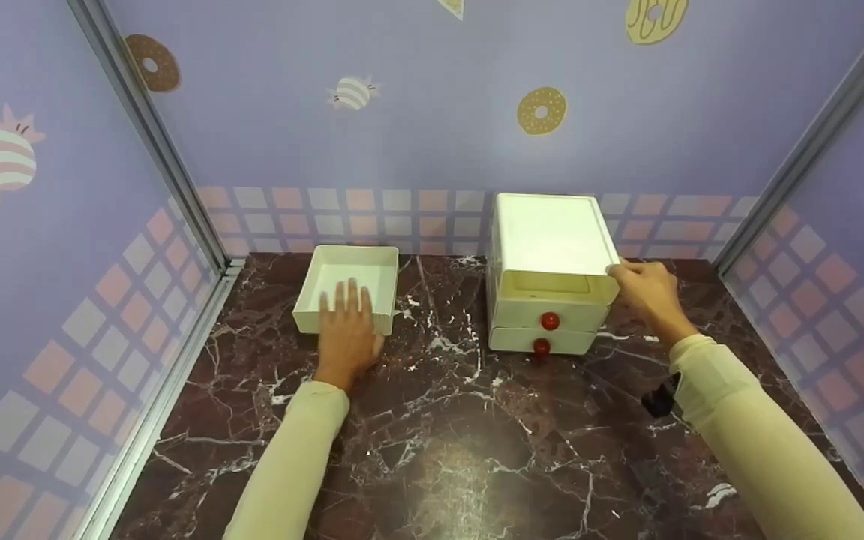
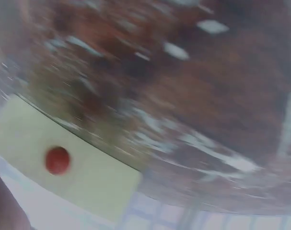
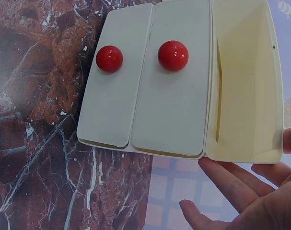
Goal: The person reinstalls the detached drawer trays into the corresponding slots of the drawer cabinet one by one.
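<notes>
A white drawer cabinet (image 1: 552,234) stands on the dark marble table (image 1: 439,427), right of centre. Its top slot (image 1: 548,283) is empty, and the two lower drawers are closed, each with a red knob (image 1: 550,321) (image 1: 541,346). My right hand (image 1: 643,289) touches the cabinet's upper right front corner; in the right wrist view its fingers (image 3: 231,184) lie straight beside the cabinet (image 3: 169,110), holding nothing. A loose white drawer (image 1: 349,271) sits on the table to the left. My left hand (image 1: 346,322) rests on its front wall, fingers straight. The blurred left wrist view shows that drawer's front (image 2: 83,177) and its red knob (image 2: 57,160).
Purple patterned walls close off the table at the back (image 1: 417,120), left (image 1: 42,285) and right (image 1: 852,300). Metal corner posts (image 1: 154,142) stand at the back corners. The loose drawer looks empty inside.
</notes>
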`<state>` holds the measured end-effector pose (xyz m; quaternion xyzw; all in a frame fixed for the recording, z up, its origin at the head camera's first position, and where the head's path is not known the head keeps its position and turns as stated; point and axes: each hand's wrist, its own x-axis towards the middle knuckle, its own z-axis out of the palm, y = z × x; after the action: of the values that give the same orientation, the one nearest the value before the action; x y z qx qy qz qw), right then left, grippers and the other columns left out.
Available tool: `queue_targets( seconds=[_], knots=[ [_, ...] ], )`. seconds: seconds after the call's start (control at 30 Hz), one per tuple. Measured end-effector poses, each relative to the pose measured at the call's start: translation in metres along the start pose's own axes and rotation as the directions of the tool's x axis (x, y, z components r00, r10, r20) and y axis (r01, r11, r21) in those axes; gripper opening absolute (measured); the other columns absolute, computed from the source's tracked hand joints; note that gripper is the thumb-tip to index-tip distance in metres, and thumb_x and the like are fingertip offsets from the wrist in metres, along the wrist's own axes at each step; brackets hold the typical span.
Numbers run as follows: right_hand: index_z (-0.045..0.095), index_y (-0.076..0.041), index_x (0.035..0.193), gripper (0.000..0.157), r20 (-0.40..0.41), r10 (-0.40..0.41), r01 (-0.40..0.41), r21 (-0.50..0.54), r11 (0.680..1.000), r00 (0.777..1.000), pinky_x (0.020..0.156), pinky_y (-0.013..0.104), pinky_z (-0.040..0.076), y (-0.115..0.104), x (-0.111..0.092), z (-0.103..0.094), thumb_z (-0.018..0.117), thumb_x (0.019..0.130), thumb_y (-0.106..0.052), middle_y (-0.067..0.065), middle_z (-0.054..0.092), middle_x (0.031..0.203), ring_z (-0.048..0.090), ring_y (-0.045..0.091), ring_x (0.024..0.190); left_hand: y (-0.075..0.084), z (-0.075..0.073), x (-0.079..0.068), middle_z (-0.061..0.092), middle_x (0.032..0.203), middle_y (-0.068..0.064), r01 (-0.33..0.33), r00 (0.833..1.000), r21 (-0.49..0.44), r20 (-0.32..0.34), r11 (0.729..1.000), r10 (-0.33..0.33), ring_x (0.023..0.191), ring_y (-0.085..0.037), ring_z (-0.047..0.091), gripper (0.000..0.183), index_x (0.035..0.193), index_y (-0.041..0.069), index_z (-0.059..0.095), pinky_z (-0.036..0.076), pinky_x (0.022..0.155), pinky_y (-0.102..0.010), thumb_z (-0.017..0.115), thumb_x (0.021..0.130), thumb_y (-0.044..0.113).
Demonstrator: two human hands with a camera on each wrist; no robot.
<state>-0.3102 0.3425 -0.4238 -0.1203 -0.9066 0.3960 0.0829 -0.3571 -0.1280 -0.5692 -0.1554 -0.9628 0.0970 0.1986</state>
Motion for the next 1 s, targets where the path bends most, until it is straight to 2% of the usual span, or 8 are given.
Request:
queue_targets(
  seconds=[0.1, 0.17, 0.33, 0.43, 0.53, 0.7, 0.83, 1.0],
  knots=[
    [0.064, -0.01, 0.137, 0.053, 0.004, 0.004, -0.004, 0.0, 1.0, 1.0, 0.111, 0.057, 0.043, -0.001, 0.0, 0.0, 0.056, 0.097, -0.043, 0.018, 0.06, 0.141, 0.057, 0.039, 0.124, -0.014, 0.005, -0.008, 0.042, 0.157, -0.027, 0.025, 0.998, 0.001, 0.056, 1.0, -0.025, 0.144, -0.049, 0.041, 0.082, 0.156, 0.003, 0.036, 0.024, 0.121, -0.066, 0.065, 0.092, 0.043],
    [0.062, -0.012, 0.139, 0.053, 0.006, 0.008, -0.008, -0.003, 1.0, 1.0, 0.111, 0.056, 0.044, -0.001, 0.0, -0.001, 0.056, 0.097, -0.043, 0.017, 0.06, 0.141, 0.058, 0.038, 0.121, -0.019, 0.007, -0.012, 0.049, 0.15, -0.029, 0.014, 0.998, -0.02, 0.057, 1.0, -0.013, 0.138, -0.051, 0.045, 0.069, 0.155, 0.004, 0.04, 0.028, 0.119, -0.067, 0.063, 0.096, 0.032],
    [0.063, -0.011, 0.138, 0.053, 0.005, 0.008, -0.008, -0.006, 1.0, 1.0, 0.109, 0.056, 0.045, -0.001, 0.0, -0.002, 0.055, 0.097, -0.043, 0.018, 0.059, 0.142, 0.058, 0.038, 0.12, -0.022, 0.008, -0.016, 0.062, 0.124, -0.027, -0.023, 0.994, -0.049, -0.108, 0.999, 0.018, 0.121, -0.049, 0.058, 0.042, 0.142, 0.006, 0.055, 0.042, 0.111, -0.063, 0.045, 0.101, 0.004],
    [0.063, -0.011, 0.137, 0.052, 0.001, 0.002, -0.002, -0.012, 1.0, 1.0, 0.109, 0.056, 0.045, -0.002, 0.001, -0.002, 0.055, 0.097, -0.043, 0.017, 0.059, 0.143, 0.058, 0.039, 0.121, -0.023, 0.008, -0.016, 0.065, 0.114, -0.026, -0.043, 0.98, -0.039, -0.197, 0.998, 0.035, 0.113, -0.047, 0.062, 0.04, 0.133, 0.005, 0.06, 0.047, 0.107, -0.06, 0.042, 0.098, 0.002],
    [0.064, -0.011, 0.137, 0.052, -0.002, -0.001, 0.001, -0.016, 1.0, 1.0, 0.106, 0.055, 0.047, -0.002, 0.001, -0.001, 0.055, 0.096, -0.042, 0.016, 0.06, 0.141, 0.059, 0.038, 0.119, -0.024, 0.01, -0.016, 0.065, 0.111, -0.025, -0.062, 0.971, -0.034, -0.234, 0.997, 0.052, 0.111, -0.046, 0.063, 0.038, 0.13, 0.004, 0.061, 0.05, 0.104, -0.058, 0.043, 0.097, 0.0],
    [0.065, -0.01, 0.136, 0.051, -0.001, 0.0, 0.0, -0.019, 1.0, 1.0, 0.098, 0.051, 0.051, -0.002, 0.002, 0.001, 0.056, 0.096, -0.041, 0.017, 0.062, 0.139, 0.062, 0.038, 0.113, -0.028, 0.016, -0.018, 0.066, 0.117, -0.025, -0.076, 0.97, -0.03, -0.235, 0.997, 0.067, 0.114, -0.046, 0.063, 0.037, 0.13, 0.004, 0.06, 0.052, 0.102, -0.056, 0.062, 0.094, 0.007],
    [0.066, -0.009, 0.135, 0.051, -0.007, -0.004, 0.004, -0.022, 1.0, 1.0, 0.094, 0.049, 0.052, -0.001, 0.002, 0.001, 0.055, 0.096, -0.04, 0.016, 0.062, 0.139, 0.062, 0.04, 0.113, -0.029, 0.02, -0.018, 0.066, 0.122, -0.024, -0.074, 0.968, -0.01, -0.243, 0.997, 0.069, 0.115, -0.044, 0.063, 0.051, 0.13, 0.006, 0.06, 0.054, 0.1, -0.054, 0.081, 0.085, 0.018],
    [0.065, -0.008, 0.135, 0.051, -0.01, -0.009, 0.009, -0.02, 1.0, 1.0, 0.103, 0.055, 0.048, 0.001, 0.003, 0.002, 0.055, 0.096, -0.04, 0.015, 0.059, 0.142, 0.058, 0.04, 0.119, -0.028, 0.022, -0.018, 0.065, 0.123, -0.025, -0.065, 0.971, -0.017, -0.231, 0.998, 0.059, 0.116, -0.045, 0.062, 0.047, 0.13, 0.007, 0.059, 0.053, 0.1, -0.055, 0.077, 0.087, 0.015]
  ],
)
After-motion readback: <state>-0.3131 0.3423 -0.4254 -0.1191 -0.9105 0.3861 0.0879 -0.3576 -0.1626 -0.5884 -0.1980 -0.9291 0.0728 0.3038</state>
